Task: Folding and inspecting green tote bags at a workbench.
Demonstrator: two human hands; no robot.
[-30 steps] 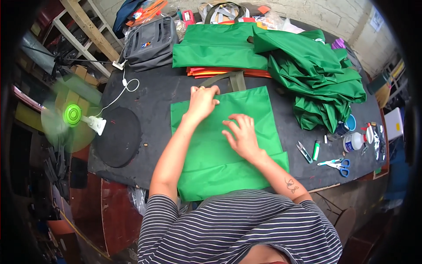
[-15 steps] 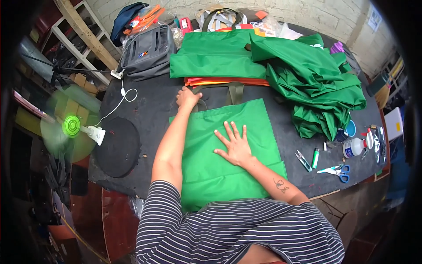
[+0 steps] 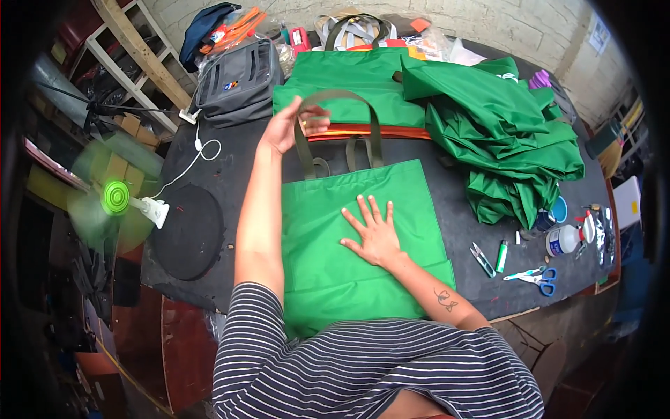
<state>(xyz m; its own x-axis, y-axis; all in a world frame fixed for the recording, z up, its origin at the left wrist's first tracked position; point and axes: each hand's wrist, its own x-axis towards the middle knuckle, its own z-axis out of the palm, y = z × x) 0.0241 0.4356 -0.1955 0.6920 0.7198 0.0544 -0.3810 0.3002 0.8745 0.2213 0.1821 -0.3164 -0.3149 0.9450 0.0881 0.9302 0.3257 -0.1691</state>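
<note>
A flat green tote bag lies in front of me on the dark table. My right hand rests palm down on its upper middle, fingers spread. At the bag's top left, my left hand has the olive bag handle between thumb and fingers; the strap arches upward, slightly blurred. Behind that loop, a second, smaller strap loop stands up. The bag's lower edge runs under my striped shirt and is hidden.
Folded green bags lie over orange ones at the back. Right of them is a crumpled green heap. Thread snips, a green lighter, scissors and a spray bottle lie rightward; a fan spins at left.
My left hand has lifted and moved slightly left, raising the handle from lying flat into an upright loop. My right hand stays pressed on the bag.
</note>
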